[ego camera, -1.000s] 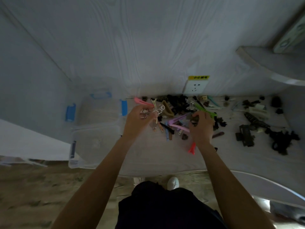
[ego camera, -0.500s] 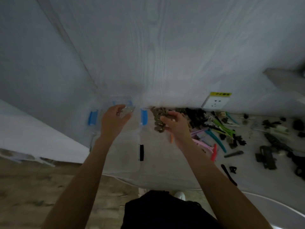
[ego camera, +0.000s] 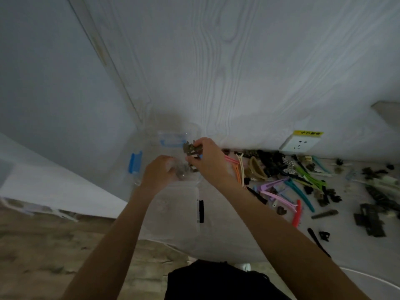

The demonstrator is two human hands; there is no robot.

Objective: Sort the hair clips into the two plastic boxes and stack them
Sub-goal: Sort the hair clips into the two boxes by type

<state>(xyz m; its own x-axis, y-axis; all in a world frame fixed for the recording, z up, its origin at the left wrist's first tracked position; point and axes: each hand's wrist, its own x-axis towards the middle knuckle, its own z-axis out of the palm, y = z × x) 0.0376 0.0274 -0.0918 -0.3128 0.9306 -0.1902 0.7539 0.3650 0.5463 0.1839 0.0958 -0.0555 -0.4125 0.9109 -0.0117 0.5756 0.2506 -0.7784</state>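
Note:
Two clear plastic boxes stand at the table's left end: a far box (ego camera: 151,148) with blue latches, and a near box (ego camera: 177,204) with a black latch. My right hand (ego camera: 210,159) holds a bunch of brown claw clips (ego camera: 191,148) over the far box. My left hand (ego camera: 160,174) is inside that box, fingers curled around small grey clips (ego camera: 183,173). A pile of coloured and black hair clips (ego camera: 281,180) lies on the table to the right.
A wall socket (ego camera: 299,144) with a yellow label sits on the wall behind the clips. More black clips (ego camera: 372,215) lie at the far right. The table's front edge runs just below the boxes; wooden floor lies to the left.
Both hands have carried clips from the pile leftward to the far box. The left hand has dropped into the box; the right hand has moved over it.

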